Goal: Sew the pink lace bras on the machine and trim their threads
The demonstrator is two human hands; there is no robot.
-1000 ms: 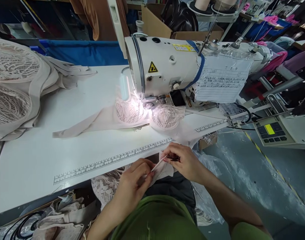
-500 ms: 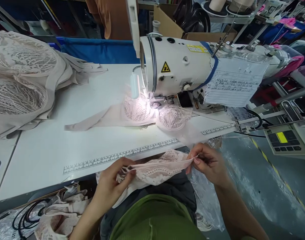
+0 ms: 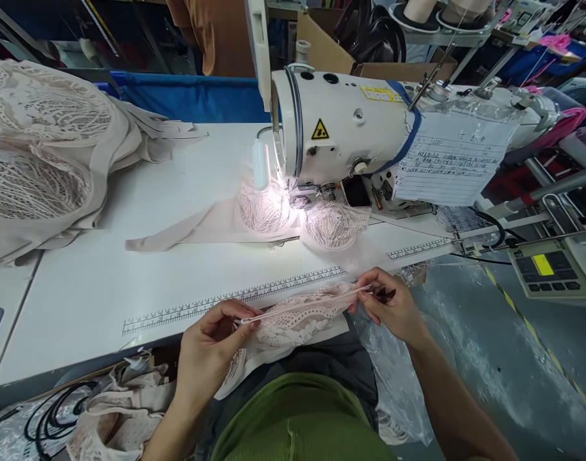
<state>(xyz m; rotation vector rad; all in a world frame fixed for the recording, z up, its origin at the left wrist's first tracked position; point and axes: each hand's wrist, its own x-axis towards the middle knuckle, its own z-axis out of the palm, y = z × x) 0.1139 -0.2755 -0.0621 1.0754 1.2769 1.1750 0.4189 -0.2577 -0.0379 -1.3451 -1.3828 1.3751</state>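
Note:
My left hand (image 3: 209,349) and my right hand (image 3: 388,304) pinch the two ends of a pale pink lace piece (image 3: 297,318) and hold its edge stretched taut just in front of the table's near edge, above my lap. My right hand also grips a small dark tool, partly hidden by the fingers. A lace bra (image 3: 293,218) lies under the lit needle area of the white sewing machine (image 3: 350,131), with its beige band trailing left across the white table (image 3: 105,282).
A heap of beige lace garments (image 3: 38,153) fills the table's far left. More lace pieces (image 3: 115,410) and black cables lie below the table at left. A control box (image 3: 552,272) stands at right, with clear plastic sheeting on the floor.
My hands have moved apart, unfolding the bunched lace piece and pulling its edge tight between them. The piece has risen closer to the table's edge.

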